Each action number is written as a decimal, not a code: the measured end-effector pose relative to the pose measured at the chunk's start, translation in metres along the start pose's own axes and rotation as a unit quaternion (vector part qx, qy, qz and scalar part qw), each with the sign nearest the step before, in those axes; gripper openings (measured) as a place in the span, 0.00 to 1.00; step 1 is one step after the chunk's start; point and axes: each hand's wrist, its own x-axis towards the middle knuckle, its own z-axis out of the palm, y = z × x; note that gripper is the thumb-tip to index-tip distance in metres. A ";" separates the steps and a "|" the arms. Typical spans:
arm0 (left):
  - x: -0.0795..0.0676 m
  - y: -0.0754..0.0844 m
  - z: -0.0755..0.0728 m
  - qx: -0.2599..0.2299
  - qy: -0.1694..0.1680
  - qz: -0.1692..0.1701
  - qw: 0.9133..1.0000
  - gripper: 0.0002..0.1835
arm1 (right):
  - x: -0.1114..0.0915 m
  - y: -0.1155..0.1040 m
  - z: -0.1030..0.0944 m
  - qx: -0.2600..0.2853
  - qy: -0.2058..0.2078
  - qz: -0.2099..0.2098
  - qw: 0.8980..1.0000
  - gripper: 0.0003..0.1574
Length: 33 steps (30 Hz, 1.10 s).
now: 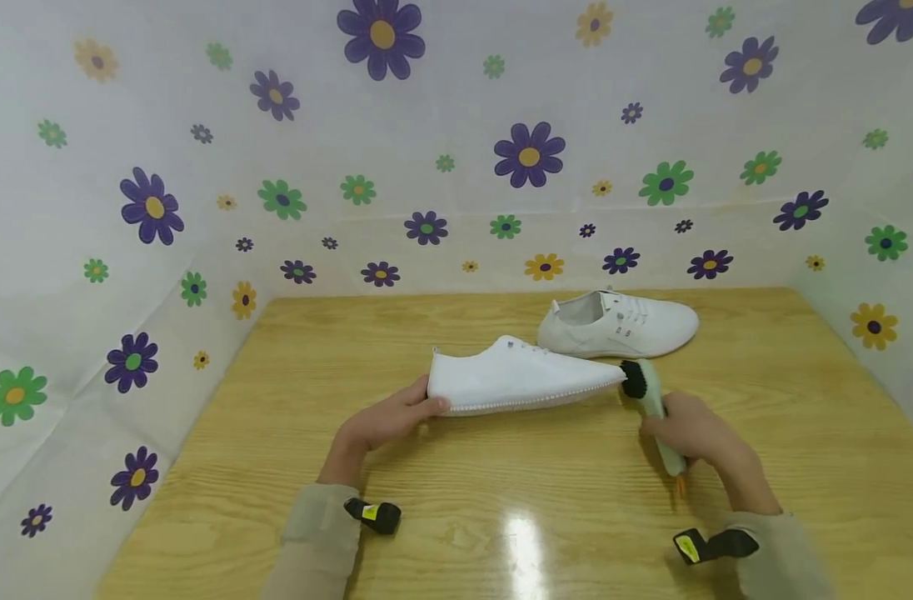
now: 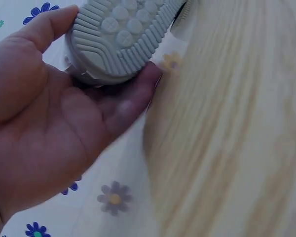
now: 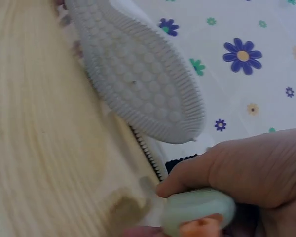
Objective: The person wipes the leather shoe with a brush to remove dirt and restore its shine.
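A white lace-up shoe (image 1: 516,379) is held by its heel in my left hand (image 1: 392,417), its toe pointing right. In the left wrist view, the thumb and fingers grip the heel end of the ridged sole (image 2: 123,37). My right hand (image 1: 692,429) grips the pale green handle of a brush (image 1: 655,408). Black bristles (image 1: 633,380) meet the toe tip in the head view. The right wrist view shows the studded sole (image 3: 138,74) above the table and the handle's end with an orange loop (image 3: 201,227); the hand hides most of the bristles there.
A second white shoe (image 1: 651,325) rests on the wooden table (image 1: 351,533) behind the held one, toe to the right. White cloth with printed flowers (image 1: 456,125) hangs along the back and both sides. Each sleeve carries a black wrist device (image 1: 374,515).
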 end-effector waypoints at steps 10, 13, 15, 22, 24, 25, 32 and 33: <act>0.003 -0.006 0.001 -0.075 -0.014 0.032 0.997 0.32 | -0.014 -0.013 -0.026 0.073 0.068 -0.046 0.994 0.16; 0.002 -0.007 0.001 -0.078 -0.017 0.036 0.996 0.32 | -0.017 -0.022 -0.027 0.055 0.113 -0.064 0.990 0.19; 0.001 -0.007 0.002 -0.078 -0.021 0.033 0.996 0.33 | -0.020 -0.031 -0.026 0.054 0.132 -0.078 0.987 0.27; -0.001 -0.005 0.000 -0.080 -0.022 0.014 0.996 0.35 | -0.025 -0.080 -0.001 0.066 0.122 -0.159 0.977 0.36; -0.001 -0.004 0.000 -0.081 -0.022 0.012 0.996 0.35 | -0.022 -0.094 0.010 0.044 0.128 -0.179 0.974 0.33; -0.001 -0.004 0.000 -0.081 -0.023 0.011 0.996 0.34 | -0.021 -0.101 0.016 0.033 0.133 -0.187 0.973 0.32; 0.002 -0.002 0.002 -0.051 -0.024 0.005 0.998 0.34 | -0.012 -0.132 0.052 -0.020 0.151 -0.208 0.966 0.33; 0.003 -0.001 0.002 -0.047 -0.023 0.003 0.999 0.33 | -0.010 -0.136 0.056 -0.027 0.153 -0.208 0.966 0.33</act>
